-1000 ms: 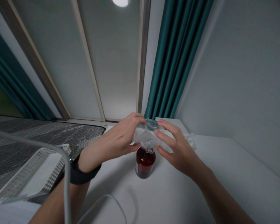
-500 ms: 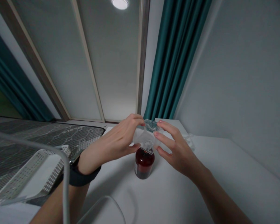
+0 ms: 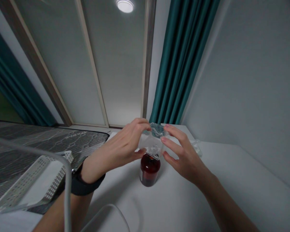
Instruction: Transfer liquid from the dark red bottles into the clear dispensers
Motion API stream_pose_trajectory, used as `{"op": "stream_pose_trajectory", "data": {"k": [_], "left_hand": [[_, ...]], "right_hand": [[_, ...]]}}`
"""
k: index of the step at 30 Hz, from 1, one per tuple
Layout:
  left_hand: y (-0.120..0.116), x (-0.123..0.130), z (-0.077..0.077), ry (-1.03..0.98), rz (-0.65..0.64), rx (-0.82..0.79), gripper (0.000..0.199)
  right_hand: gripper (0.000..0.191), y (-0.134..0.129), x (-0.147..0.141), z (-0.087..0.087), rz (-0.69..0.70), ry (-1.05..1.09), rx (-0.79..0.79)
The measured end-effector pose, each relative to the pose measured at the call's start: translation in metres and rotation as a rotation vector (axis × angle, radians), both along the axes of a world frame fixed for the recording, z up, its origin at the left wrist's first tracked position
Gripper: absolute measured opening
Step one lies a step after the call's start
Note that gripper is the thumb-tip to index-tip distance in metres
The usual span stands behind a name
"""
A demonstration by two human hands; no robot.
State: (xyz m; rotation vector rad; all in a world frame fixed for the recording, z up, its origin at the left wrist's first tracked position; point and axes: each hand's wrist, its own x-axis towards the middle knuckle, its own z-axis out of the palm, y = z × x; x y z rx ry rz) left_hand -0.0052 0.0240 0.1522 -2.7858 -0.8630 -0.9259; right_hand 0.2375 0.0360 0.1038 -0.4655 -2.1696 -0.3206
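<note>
A bottle stands on what seems a table.

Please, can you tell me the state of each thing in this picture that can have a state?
left hand: gripping the wrapping
right hand: fingertips on the wrapping
clear plastic wrapping: held over the bottle top
dark red bottle: upright
ceiling light: on
teal curtain: hanging in folds
</note>
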Motion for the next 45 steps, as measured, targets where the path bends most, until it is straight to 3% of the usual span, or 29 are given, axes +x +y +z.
{"op": "stream_pose_trajectory", "data": {"k": [27,45], "left_hand": [[-0.005,0.0009,0.0041,0.03,0.009,0.049,0.05],[-0.0077,0.0015,0.0065,0.025,0.021,0.086,0.044]], "right_hand": [[0.061,-0.0007,-0.0009,0.0011,-0.008,0.016,0.026],[0.066,-0.0019,-0.0029,0.0033,0.009,0.055,0.031]]}}
